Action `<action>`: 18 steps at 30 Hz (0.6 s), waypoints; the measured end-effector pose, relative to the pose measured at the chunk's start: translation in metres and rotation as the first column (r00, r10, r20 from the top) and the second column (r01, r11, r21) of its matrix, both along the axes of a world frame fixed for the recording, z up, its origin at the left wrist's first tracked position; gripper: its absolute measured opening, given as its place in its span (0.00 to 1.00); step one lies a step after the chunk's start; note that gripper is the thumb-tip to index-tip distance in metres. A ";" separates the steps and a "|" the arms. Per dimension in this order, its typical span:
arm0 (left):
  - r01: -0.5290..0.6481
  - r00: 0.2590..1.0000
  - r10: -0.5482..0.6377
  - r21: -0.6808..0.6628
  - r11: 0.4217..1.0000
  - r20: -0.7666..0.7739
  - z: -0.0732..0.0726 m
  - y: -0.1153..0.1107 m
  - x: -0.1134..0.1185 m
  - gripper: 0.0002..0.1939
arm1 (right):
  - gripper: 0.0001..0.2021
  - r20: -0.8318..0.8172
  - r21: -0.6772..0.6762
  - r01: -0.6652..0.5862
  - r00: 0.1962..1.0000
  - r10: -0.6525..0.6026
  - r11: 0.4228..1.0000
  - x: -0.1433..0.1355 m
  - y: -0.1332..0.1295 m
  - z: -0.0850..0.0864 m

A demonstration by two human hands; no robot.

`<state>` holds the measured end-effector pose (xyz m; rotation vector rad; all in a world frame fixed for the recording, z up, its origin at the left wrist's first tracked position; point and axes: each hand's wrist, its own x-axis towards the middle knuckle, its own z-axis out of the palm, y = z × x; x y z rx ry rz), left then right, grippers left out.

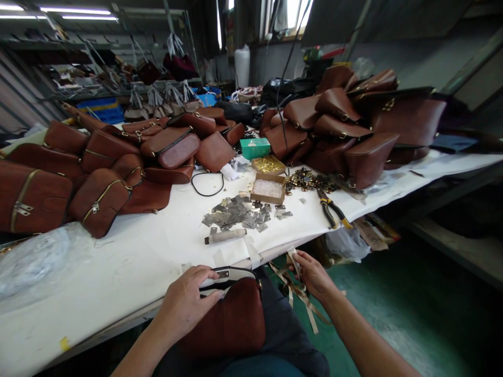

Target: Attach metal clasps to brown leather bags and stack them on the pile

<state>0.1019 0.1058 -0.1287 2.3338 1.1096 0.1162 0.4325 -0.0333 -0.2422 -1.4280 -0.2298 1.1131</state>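
Observation:
A brown leather bag (239,319) rests on my lap with its mouth open, showing pale lining. My left hand (184,301) grips its rim, fingers on the far side and thumb at the near edge. Close to those fingertips, a small metal plate (223,274) lies against the lining. Off to the right, at the table edge, my right hand (314,275) pinches a short pale strip, which looks like tape (293,261). More pale strips of tape (253,252) hang from the table edge between the hands.
Loose metal plates (236,212) lie beyond a grey roller-like tool (226,236). Behind them are a small cardboard box (268,188), brass pieces (269,164) and a green box (254,148). Pliers (332,209) lie at right; brown bags (106,152) are piled on both sides.

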 end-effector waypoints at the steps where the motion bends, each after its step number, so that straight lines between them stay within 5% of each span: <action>1: -0.001 1.000 0.001 0.004 1.000 0.002 0.000 -0.001 0.000 0.12 | 0.24 0.010 -0.001 -0.021 1.000 0.021 1.000 0.000 -0.001 0.000; 8: 0.017 1.000 -0.017 -0.001 1.000 -0.003 -0.001 -0.003 -0.002 0.12 | 0.25 0.206 -0.045 -0.088 0.974 0.096 0.995 0.010 -0.012 -0.004; 11: 0.027 0.999 -0.027 -0.008 1.000 -0.041 0.004 -0.002 -0.002 0.16 | 0.24 0.473 -0.176 -0.098 0.864 0.171 0.980 0.013 -0.018 0.002; 15: 0.028 0.993 -0.030 -0.023 0.999 -0.113 0.019 0.001 0.000 0.19 | 0.26 0.677 -0.308 -0.045 0.692 0.252 0.950 -0.004 -0.023 0.037; 18: 0.047 0.981 -0.050 -0.021 0.999 -0.185 0.029 0.003 0.003 0.22 | 0.25 0.713 -0.255 -0.186 0.627 0.314 0.949 -0.040 -0.016 0.083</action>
